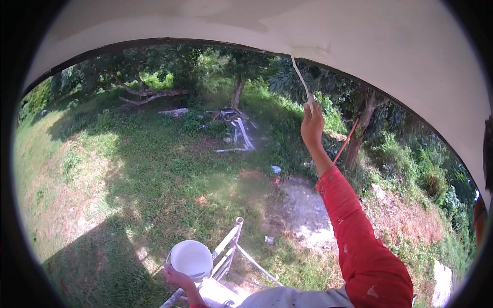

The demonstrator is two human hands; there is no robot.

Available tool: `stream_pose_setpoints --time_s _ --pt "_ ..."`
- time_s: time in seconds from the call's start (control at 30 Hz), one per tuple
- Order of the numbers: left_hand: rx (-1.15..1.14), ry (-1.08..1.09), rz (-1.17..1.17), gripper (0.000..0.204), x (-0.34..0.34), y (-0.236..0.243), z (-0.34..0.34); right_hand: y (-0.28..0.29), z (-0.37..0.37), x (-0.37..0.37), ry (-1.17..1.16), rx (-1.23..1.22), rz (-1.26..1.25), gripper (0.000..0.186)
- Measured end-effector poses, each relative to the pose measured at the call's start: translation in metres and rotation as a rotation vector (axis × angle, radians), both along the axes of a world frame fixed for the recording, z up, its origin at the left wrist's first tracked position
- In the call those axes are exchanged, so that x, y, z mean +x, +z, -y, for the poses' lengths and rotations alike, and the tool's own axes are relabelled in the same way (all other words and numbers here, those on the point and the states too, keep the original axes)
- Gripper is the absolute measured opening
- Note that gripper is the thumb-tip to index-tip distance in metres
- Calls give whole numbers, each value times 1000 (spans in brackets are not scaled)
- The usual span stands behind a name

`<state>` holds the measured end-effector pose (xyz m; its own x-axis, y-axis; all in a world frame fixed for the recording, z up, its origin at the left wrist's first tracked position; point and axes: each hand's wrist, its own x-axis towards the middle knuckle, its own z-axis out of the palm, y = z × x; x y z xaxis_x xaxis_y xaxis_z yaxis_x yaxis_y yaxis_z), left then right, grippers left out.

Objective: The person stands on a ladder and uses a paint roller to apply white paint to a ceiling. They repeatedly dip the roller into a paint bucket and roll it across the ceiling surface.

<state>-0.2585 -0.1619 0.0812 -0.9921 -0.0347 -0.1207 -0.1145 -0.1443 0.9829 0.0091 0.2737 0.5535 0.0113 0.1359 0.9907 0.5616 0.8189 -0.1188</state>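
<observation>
High in front of me, my right hand (313, 124) is closed around a slim, pale paintbrush (300, 74), seen edge-on. Its tip meets the outer edge of the white overhead ceiling (390, 46), beside a faintly discoloured patch. Low on the left, my left hand (177, 277) grips the side of a round bucket (191, 258), whose inside looks white; I cannot tell how full it is. My right arm is stretched up in a red, paint-flecked sleeve (354, 231).
Metal scaffold tubes (227, 244) rise right of the bucket. A dark edge strip (164, 41) bounds the ceiling. Far below lies a grassy slope (154, 174) with scattered boards (244, 134), trees (238, 90) and an orange pole (346, 139) by a trunk.
</observation>
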Motion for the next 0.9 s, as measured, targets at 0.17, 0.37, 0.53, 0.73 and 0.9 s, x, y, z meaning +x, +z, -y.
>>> stream_pose_setpoints --time_s 0.17,0.37,0.53,0.73,0.9 --pt "82 29 -11 48 1 -1 -2 8 17 -1 20 -37 -5 38" --pt "-114 -2 -41 50 -1 0 2 45 87 -7 83 181 53 44" --pt "43 29 -10 52 1 1 -2 63 129 4 122 193 154 48" --pt "80 -12 13 50 -6 -12 -1 60 130 4 97 175 114 50" --pt "15 43 -29 47 -5 -10 -4 61 146 -8 202 198 109 49"
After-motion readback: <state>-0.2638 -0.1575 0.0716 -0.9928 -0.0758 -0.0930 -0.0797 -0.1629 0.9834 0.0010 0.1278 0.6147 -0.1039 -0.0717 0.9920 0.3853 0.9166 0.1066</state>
